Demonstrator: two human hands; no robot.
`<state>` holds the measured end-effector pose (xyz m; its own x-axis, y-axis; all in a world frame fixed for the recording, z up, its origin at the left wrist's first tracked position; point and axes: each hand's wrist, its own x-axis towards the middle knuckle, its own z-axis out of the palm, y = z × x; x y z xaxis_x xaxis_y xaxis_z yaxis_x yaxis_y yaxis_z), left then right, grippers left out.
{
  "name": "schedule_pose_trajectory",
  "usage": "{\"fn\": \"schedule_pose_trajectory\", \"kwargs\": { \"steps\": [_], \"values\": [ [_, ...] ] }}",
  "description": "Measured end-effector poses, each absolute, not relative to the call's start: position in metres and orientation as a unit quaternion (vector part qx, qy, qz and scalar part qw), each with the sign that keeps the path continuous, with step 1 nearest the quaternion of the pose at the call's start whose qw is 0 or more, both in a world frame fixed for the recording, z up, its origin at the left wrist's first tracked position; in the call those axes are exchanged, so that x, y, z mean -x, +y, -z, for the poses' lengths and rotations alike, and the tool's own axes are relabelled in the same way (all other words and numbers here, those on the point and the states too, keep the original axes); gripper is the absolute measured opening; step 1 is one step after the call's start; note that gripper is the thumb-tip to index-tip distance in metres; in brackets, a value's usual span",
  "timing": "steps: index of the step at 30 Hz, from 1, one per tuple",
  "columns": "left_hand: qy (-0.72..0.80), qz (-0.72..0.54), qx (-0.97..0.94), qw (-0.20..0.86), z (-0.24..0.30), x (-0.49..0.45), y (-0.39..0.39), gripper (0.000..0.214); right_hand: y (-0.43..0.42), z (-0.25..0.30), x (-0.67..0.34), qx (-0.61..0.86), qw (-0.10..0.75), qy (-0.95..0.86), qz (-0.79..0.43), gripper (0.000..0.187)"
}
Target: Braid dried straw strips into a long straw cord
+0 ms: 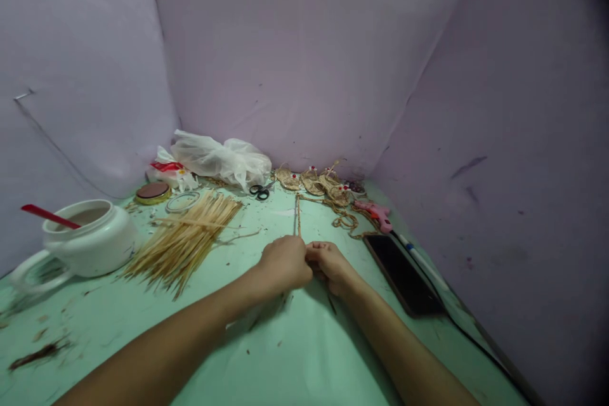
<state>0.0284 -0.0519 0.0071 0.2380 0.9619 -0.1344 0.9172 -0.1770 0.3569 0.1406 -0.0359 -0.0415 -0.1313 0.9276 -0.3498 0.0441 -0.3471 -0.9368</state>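
Note:
My left hand (288,266) is closed around the near end of a thin braided straw cord (299,216). The cord runs straight away from me over the table, then bends right into a loose coil. Against the left hand's knuckles, my right hand (333,264) is closed in a pinch at the same spot. A thin straw strand (332,306) pokes out below the right hand, and short ends show under the left. The fingers hide most of what lies between the two hands.
Left of my hands lies a bundle of dry straw (190,238), beside a white mug (95,244) with a red stick. Farther back are scissors (261,191), a plastic bag (223,158) and woven straw pieces (311,183). On the right are a phone (404,276) and a pink glue gun (378,212).

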Motion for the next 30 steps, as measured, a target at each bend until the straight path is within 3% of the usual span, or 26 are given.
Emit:
{"fn": "schedule_pose_trajectory", "kwargs": {
  "steps": [4,7,11,14,16,22,30],
  "values": [
    [0.589,-0.077,-0.783,0.182,-0.005,-0.031,-0.055,0.020,-0.037,0.044,-0.143,0.533,0.373,-0.418,-0.634,0.005],
    [0.578,-0.090,-0.739,0.335,-0.009,-0.019,-0.038,0.015,-0.037,0.043,-0.144,0.540,0.371,-0.424,-0.625,0.004],
    [0.599,-0.198,-0.587,0.508,-0.004,-0.009,-0.016,0.017,-0.035,0.045,-0.144,0.533,0.367,-0.452,-0.613,0.010],
    [0.543,-0.158,-0.505,0.652,0.009,-0.012,-0.011,0.016,-0.034,0.045,-0.146,0.510,0.375,-0.464,-0.620,0.010],
    [0.518,-0.152,-0.477,0.693,0.016,-0.014,-0.010,0.013,-0.035,0.043,-0.148,0.506,0.366,-0.476,-0.619,0.013],
    [0.540,-0.146,-0.511,0.652,0.017,-0.011,-0.005,0.011,-0.031,0.038,-0.152,0.496,0.343,-0.577,-0.550,0.010],
    [0.609,-0.077,-0.595,0.519,0.019,-0.016,-0.007,0.016,-0.033,0.047,-0.154,0.531,0.276,-0.755,-0.268,0.012]
  ]
}}
